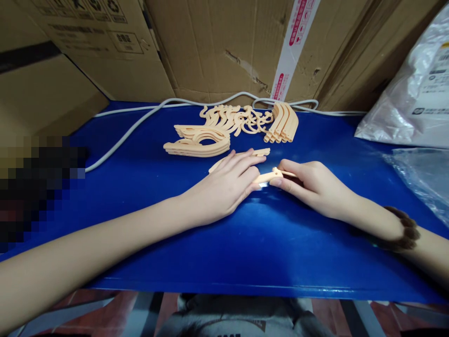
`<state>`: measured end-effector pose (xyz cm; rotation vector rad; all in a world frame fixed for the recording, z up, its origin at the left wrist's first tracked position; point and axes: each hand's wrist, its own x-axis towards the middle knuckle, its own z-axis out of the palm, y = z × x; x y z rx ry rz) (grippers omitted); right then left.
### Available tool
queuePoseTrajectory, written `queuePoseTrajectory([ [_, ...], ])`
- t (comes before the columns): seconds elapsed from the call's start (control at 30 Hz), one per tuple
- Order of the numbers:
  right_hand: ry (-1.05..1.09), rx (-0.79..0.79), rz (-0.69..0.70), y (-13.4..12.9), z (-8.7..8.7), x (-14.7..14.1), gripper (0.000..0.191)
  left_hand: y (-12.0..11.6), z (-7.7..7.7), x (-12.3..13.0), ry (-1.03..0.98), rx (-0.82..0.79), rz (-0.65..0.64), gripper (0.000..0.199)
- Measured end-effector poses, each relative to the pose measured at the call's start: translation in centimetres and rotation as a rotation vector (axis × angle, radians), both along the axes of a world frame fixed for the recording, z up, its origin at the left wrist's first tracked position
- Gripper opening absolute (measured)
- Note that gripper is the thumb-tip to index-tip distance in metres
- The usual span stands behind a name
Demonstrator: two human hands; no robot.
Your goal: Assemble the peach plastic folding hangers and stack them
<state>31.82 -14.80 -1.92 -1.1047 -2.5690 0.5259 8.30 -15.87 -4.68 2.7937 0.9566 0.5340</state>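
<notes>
- Apparently, the step in hand is a small join or adjustment at the end of a cream-coloured short bar, just above the blue table and between the two hands.
- The left hand lies palm down, thumb and forefinger gripping the near end of the short bar, the other fingers spread over a flat piece beneath; whether bar and flat piece are connected under the palm, I cannot tell.
- The right hand pinches the far end of the short bar between thumb and forefinger, beside a hole, with a thin part running back between those fingers.
- Judging by this grip, the next move calls for a steady left hold and fine right fingertip control — the contact is tiny and mostly covered.
- Counting: one short bar, one thin part and one flat piece at the hands.
- Behind them stand three groups: a stack of looped pieces, perhaps three or four layers; a row of curved bars, about four; and a pile of hooked pieces — too overlapped to number.
- Also one white plastic bag at the right.
</notes>
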Motion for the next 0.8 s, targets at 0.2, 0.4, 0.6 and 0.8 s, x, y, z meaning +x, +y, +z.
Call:
queuePoseTrajectory([
  [0.2, -0.051, 0.033, -0.06, -0.26, -0.02, -0.2, 0.039, -0.05, -0.02, 0.05, -0.002, 0.013, 0.008, 0.035],
  [0.4, -0.055, 0.042, -0.098, -0.38, 0.11, -0.17, 0.04, -0.05, -0.07, 0.02, -0.009, -0.002, 0.029, 0.037],
  [0.6, -0.1, 0.078, -0.068, -0.25, 0.07, 0.01, 0.04, -0.05, -0.06, -0.02, -0.029, -0.03, 0.025, 0.037],
  [0.8, -0.195, 0.254, -0.044, -0.26, -0.18, 0.24, 0.046, -0.02, -0.03, -0.02, -0.035, -0.045, 0.027, 0.036],
])
